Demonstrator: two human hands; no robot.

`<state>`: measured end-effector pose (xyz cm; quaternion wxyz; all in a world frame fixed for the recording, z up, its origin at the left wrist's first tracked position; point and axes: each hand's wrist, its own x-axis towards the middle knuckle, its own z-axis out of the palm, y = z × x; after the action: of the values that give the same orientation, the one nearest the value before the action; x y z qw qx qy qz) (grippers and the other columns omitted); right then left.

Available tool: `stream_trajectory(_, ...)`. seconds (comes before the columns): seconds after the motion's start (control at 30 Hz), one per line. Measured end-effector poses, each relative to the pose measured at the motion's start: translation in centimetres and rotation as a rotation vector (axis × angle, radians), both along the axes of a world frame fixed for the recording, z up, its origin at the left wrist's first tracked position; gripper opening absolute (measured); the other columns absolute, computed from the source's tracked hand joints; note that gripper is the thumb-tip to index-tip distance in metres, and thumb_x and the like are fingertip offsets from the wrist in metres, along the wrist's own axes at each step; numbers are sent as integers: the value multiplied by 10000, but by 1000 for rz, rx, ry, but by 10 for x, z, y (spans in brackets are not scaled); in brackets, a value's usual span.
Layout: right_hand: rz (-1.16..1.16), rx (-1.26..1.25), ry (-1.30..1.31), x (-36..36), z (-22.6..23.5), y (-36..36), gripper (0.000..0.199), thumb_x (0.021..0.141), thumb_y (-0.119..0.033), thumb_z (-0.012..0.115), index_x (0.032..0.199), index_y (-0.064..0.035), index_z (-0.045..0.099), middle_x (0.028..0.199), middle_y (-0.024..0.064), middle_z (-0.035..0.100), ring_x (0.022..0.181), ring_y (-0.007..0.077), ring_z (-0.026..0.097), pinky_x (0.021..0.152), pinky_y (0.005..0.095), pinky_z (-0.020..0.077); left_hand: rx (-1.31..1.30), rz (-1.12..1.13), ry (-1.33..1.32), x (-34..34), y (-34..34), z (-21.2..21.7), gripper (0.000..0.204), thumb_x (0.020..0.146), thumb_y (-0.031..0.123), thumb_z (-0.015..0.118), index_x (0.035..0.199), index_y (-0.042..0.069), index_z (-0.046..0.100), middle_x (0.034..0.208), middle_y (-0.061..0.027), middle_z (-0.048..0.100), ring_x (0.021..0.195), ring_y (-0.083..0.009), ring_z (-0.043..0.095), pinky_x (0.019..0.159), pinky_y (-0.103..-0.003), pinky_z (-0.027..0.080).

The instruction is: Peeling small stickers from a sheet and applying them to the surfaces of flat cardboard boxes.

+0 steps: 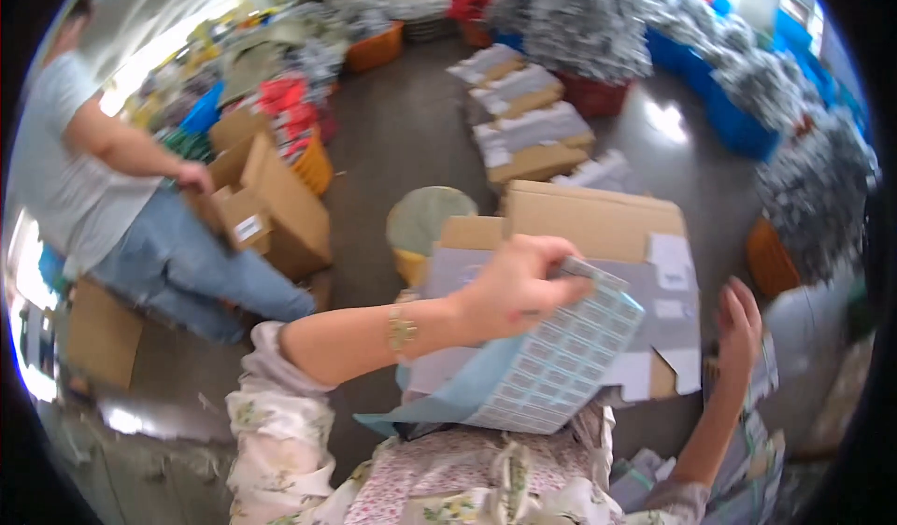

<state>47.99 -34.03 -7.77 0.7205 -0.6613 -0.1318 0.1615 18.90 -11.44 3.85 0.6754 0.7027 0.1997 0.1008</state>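
- Label sheet [561, 357], a gridded sticker sheet, droops over the open cardboard box [598, 221]: judged light, floppy, easily creased.
- Left hand [519, 282] pinches its upper edge, fingers closed; support the sagging lower end too.
- Right hand [738, 324] hovers open, empty, beside the box.

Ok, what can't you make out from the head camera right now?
- Left hand grips a bent sheet of small grey-blue labels; motion blur hides the print, and the hand covers its upper edge.
- Brown cardboard box: the sheet and hand hide its contents.
- Right hand: open and blurred; whether it touches the box can't be told.
- Stacks of packets at lower right: cut off by the fisheye rim.
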Motion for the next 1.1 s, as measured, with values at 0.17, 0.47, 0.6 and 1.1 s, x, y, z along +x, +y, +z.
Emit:
stream_trajectory(0.17,597,-77,-383,-100,102,30,170,890,-91,620,1011,28,633,1020,40,594,903,81,530,761,224,438,-6,-37,-67,19,-18,-3,160,878,146,690,871,-3,632,723,45,580,637,-5,475,539,-195,364)
stream_trajectory(0.47,573,-488,-789,-60,98,35,161,810,-138,691,841,2,619,931,68,548,846,166,544,713,273,443,125,-75,224,2,-20,-7,217,871,193,715,814,-1,633,695,51,568,629,-9,448,538,-202,363)
stream_trajectory(0.6,522,-699,-944,-36,74,28,220,762,-187,728,808,-8,607,893,82,533,817,218,537,712,320,452,216,-88,268,6,-16,-7,206,874,195,710,819,10,639,678,55,556,624,-7,440,535,-203,362)
stream_trajectory(1.1,300,-799,-869,-33,58,15,320,807,-185,703,731,7,459,628,90,473,604,208,471,575,352,394,431,-49,-129,8,-15,-39,295,767,261,704,745,-12,596,624,-151,581,587,-202,579,549,-372,427)
